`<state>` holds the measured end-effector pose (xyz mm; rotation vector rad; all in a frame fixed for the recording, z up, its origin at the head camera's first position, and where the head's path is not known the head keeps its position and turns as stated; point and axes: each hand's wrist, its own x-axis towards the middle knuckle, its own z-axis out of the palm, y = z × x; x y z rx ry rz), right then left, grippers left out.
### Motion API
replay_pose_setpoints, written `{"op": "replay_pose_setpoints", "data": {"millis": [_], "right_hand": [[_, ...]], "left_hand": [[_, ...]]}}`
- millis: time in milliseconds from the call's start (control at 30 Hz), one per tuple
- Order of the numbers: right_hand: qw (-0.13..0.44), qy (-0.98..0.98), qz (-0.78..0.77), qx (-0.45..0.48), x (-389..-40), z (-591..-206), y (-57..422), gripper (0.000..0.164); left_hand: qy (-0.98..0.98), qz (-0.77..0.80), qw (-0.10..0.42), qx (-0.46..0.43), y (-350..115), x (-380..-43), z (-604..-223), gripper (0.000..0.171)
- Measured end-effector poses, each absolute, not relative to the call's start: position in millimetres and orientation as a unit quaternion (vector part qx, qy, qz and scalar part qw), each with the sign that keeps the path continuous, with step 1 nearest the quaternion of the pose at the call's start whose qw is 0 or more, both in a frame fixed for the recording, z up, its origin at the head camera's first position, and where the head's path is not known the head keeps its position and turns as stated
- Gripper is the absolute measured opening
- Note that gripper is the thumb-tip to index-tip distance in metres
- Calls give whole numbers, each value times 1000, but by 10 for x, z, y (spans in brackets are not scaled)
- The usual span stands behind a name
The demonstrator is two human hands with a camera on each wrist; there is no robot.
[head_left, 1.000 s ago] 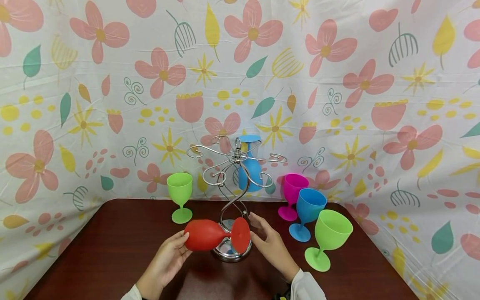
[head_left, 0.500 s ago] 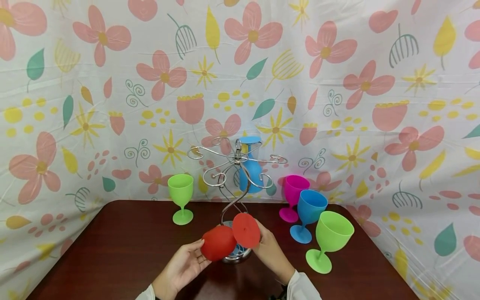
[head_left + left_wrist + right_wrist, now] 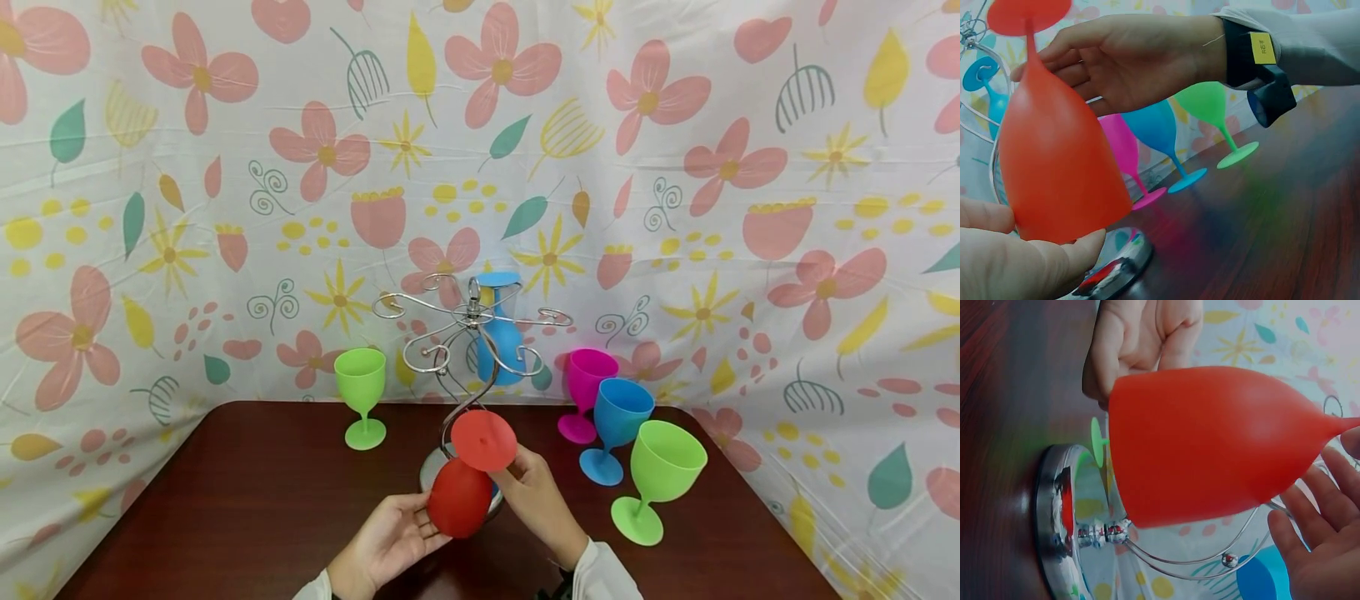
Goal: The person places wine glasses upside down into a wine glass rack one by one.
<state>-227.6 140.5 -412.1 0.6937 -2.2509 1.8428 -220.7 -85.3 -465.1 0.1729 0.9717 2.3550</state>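
Observation:
A red goblet (image 3: 461, 498) is tilted upside down, its foot up and toward me. My left hand (image 3: 397, 533) pinches the bowl near its rim, with the thumb on one side and fingertips on the other. Just under the foot, my right hand (image 3: 538, 500) holds the stem; in the right wrist view its other fingers (image 3: 1322, 506) spread beside the bowl. Directly behind the goblet stands a chrome stemware rack (image 3: 474, 312) with curled arms. A blue goblet (image 3: 501, 342) hangs upside down from one arm at its back. The goblet partly hides the rack's round base (image 3: 1125, 262).
On the right of the dark wooden table (image 3: 247, 500) stand a magenta goblet (image 3: 588, 379), a blue goblet (image 3: 621, 412) and a green goblet (image 3: 663, 462), all upright. Another green goblet (image 3: 362, 383) stands left of the rack. A flowered cloth (image 3: 225, 208) hangs behind.
The red goblet has turned from lying sideways to foot up. My right hand has taken the stem under the foot. My left hand has moved right with the bowl.

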Motion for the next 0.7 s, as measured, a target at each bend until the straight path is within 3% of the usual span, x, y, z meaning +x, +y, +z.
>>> {"op": "replay_pose_setpoints", "data": {"millis": [233, 700], "right_hand": [[63, -746, 630, 206, -2243, -4094, 1345, 36], [88, -754, 611, 224, -2220, -4079, 1338, 36]], "left_hand": [[342, 886, 306, 68, -767, -2211, -4631, 49], [334, 887, 314, 62, -658, -2187, -4652, 44]]}}
